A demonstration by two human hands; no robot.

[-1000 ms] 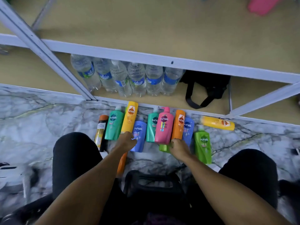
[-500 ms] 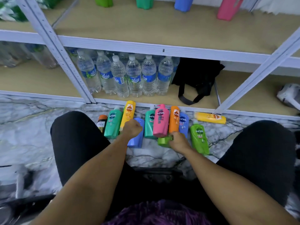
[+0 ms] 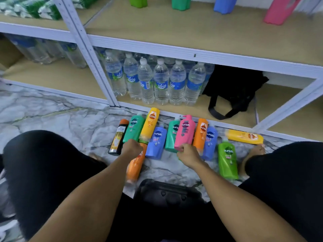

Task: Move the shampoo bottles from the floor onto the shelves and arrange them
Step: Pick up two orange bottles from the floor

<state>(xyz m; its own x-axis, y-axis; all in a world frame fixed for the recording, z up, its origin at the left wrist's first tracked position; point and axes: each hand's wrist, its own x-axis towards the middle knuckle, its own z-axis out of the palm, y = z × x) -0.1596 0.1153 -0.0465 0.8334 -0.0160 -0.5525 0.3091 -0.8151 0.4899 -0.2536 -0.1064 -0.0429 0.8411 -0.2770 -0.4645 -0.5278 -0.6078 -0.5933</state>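
Seen from above, between two dark-clad knees: shampoo bottles lying in a row on the marble floor (image 3: 52, 119), against the foot of the white shelves (image 3: 174, 49). Left grip (image 3: 132, 147) curled round the bottom end of the yellow bottle (image 3: 150, 123), above an orange bottle (image 3: 135, 167) lying on the floor. Right grip (image 3: 187, 153) pinching the base of the pink bottle (image 3: 185, 132), among teal, blue and orange ones. Further right, a green bottle (image 3: 227, 159) and another yellow one (image 3: 244, 136) lying flat. On the lowest shelf, water bottles (image 3: 157, 82) upright beside a black bag (image 3: 232, 88); on the shelf above, four bottle bases standing.
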